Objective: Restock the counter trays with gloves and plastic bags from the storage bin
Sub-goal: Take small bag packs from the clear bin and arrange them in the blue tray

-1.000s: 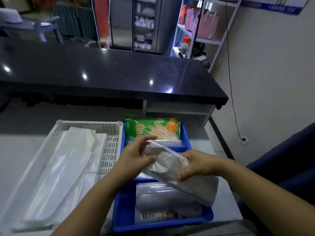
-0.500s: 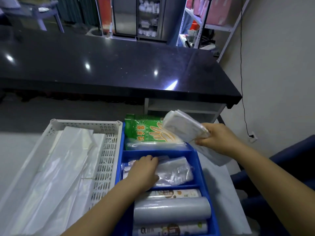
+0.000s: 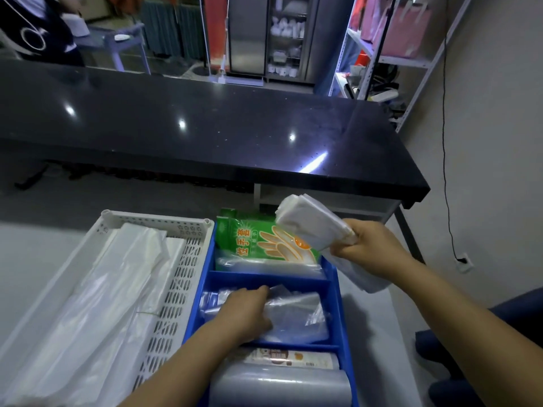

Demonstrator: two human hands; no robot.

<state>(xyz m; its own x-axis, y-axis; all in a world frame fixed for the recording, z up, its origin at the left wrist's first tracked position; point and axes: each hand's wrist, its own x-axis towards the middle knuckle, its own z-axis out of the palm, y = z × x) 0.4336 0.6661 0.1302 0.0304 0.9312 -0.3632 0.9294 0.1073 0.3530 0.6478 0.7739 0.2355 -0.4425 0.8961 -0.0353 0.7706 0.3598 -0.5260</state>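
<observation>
A blue divided tray [image 3: 333, 286] stands before me. Its far compartment holds a green pack of gloves [image 3: 261, 243]. In the middle compartment lie clear plastic bags [image 3: 296, 317], and my left hand [image 3: 245, 314] rests on them, fingers curled over the pile. My right hand [image 3: 365, 245] holds a folded stack of white plastic bags [image 3: 311, 223] up above the tray's right rim, one end hanging down past the hand. The near compartment has bag rolls [image 3: 282, 380]. A white perforated tray [image 3: 176, 292] on the left holds long white plastic bags [image 3: 97, 304].
A long black counter [image 3: 205, 127] runs across behind the trays. A metal shelf rack [image 3: 390, 54] stands at the back right, and a cable [image 3: 446, 171] hangs down the right wall to a socket. A dark blue seat [image 3: 484, 348] is at the right.
A second ago both hands held the folded bags over the blue tray. My right hand has lifted the stack up and right; my left hand dropped onto the clear bags in the middle compartment.
</observation>
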